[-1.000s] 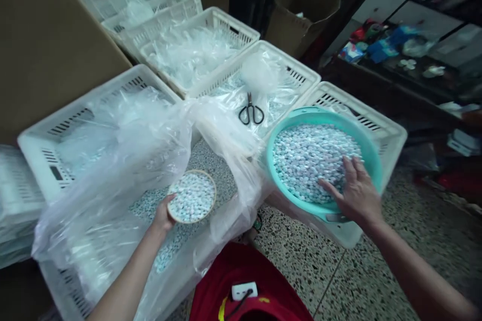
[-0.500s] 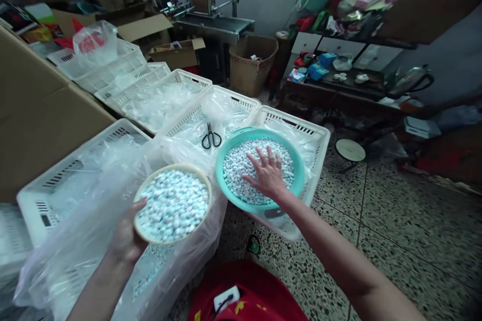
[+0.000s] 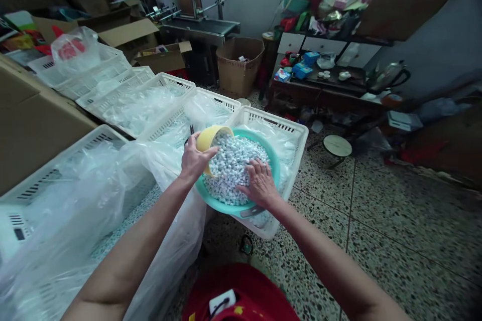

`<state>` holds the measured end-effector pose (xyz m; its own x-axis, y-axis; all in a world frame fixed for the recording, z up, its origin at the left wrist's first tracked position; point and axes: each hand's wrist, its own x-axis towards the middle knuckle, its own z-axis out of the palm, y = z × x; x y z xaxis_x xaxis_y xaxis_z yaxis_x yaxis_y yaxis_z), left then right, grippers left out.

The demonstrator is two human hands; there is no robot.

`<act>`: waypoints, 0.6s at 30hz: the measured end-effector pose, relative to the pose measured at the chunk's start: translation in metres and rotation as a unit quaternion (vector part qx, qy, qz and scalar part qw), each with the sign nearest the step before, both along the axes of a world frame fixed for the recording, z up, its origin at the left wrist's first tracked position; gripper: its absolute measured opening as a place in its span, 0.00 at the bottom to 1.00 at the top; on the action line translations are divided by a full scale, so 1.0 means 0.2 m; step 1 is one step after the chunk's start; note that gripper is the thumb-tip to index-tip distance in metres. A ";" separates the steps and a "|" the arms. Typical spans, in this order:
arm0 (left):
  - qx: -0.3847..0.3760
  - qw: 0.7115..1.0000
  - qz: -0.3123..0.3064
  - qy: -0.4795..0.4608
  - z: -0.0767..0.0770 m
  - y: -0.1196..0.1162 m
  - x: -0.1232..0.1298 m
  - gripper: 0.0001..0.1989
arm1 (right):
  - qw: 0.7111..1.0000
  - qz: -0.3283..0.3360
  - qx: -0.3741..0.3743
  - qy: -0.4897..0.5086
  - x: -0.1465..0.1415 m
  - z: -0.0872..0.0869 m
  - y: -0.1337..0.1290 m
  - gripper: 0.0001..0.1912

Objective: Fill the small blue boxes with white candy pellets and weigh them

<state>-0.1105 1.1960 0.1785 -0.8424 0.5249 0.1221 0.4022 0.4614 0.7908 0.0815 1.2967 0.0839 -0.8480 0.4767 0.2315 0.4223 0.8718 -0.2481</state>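
My left hand (image 3: 196, 158) grips a pale yellow bowl (image 3: 205, 141), tipped on its side over the left part of a turquoise basin (image 3: 276, 165). Small white and bluish bead-like pieces (image 3: 229, 180) spread from the bowl's mouth into the heap in the basin. My right hand (image 3: 259, 180) lies on that heap at the right, palm down, fingers somewhat apart, holding nothing. The basin rests on a white plastic crate (image 3: 297, 135). Scissors (image 3: 191, 130) lie behind my left hand, mostly hidden by it.
To the left stand more white crates lined with clear plastic (image 3: 124, 170), one holding more of the small pieces. A cardboard box (image 3: 241, 67) stands on the floor farther back. At the right are a round stool (image 3: 337, 145) and a cluttered low table (image 3: 320, 85).
My left hand has brought the full bowl rightward to the basin and tipped it, so pieces have poured in. My right hand has stayed on the heap, its fingers drawn closer together.
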 end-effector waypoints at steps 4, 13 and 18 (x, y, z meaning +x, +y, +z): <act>-0.067 0.993 -0.015 0.093 0.04 0.03 0.04 0.35 | 0.999 -0.016 -0.015 0.037 0.00 0.00 0.03 0.32; -0.095 0.976 -0.027 0.192 0.09 0.07 0.10 0.36 | 0.996 -0.061 0.015 0.062 -0.11 0.02 0.02 0.59; -0.085 0.977 -0.058 0.186 0.13 0.07 0.14 0.36 | 0.994 -0.071 0.001 0.078 -0.16 0.02 0.02 0.63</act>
<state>-0.0834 1.2103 0.2040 -0.6902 0.6529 0.3119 0.7045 0.5081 0.4954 0.0487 1.2998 0.0879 -0.7251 0.5888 0.3571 0.4983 0.8065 -0.3181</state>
